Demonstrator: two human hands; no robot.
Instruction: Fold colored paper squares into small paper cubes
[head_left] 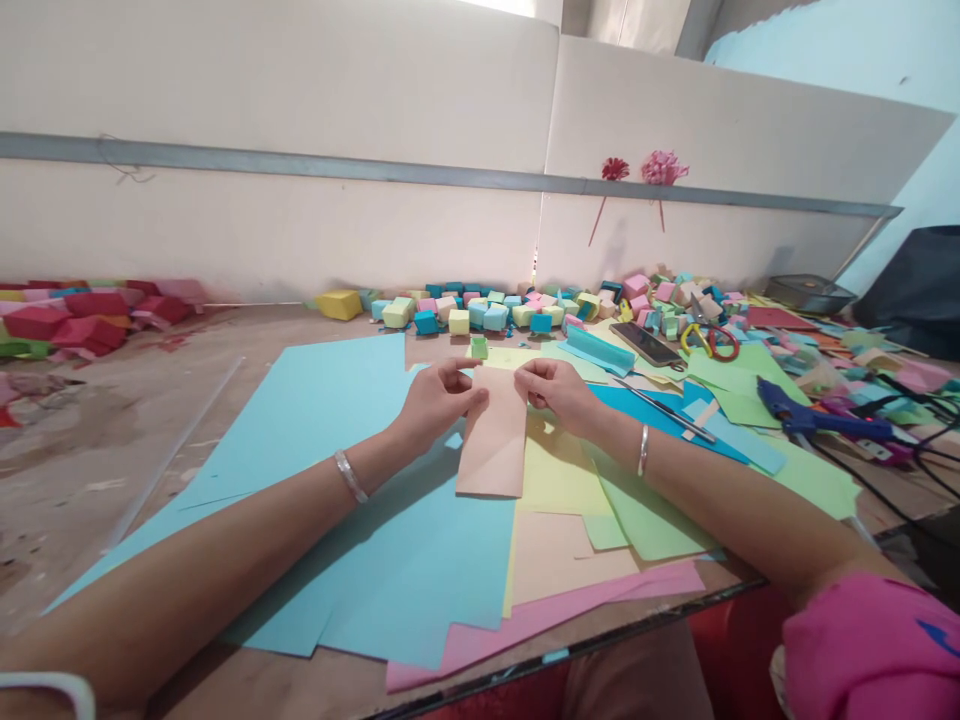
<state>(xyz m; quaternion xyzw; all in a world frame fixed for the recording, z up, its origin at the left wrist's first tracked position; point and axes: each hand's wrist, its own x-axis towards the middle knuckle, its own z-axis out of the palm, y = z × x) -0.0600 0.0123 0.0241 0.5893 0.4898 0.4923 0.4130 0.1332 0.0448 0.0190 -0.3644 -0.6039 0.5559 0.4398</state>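
At my far left, red paper blocks (90, 325) lie heaped on the stained brown tabletop (97, 440). Next come the broad light-blue sheets (352, 480), spread under my left forearm and reaching to the middle of the table.

My left hand (439, 402) has thumb and fingers together on the left edge of the peach paper strip (493, 440), close to its far end. The strip is right in front of me, between my two hands, its long axis running away from me with a slight lean to the right. Both my grips sit up at that far end — the near end is free, over the place where the blue sheets meet a yellow sheet (562, 475). Whether it rests on them or hangs just above, I cannot tell.

My right hand (556, 392) is pinched on the far right corner, a touch nearer the top edge than my left thumb. Neither hand is clearly closer to the strip — both touch it, from opposite sides.

Further right lie a pen-like tool (667, 408), a dark phone (645, 343), scissors (709, 343) with yellow and red handles, and a blue glue gun (814, 415).
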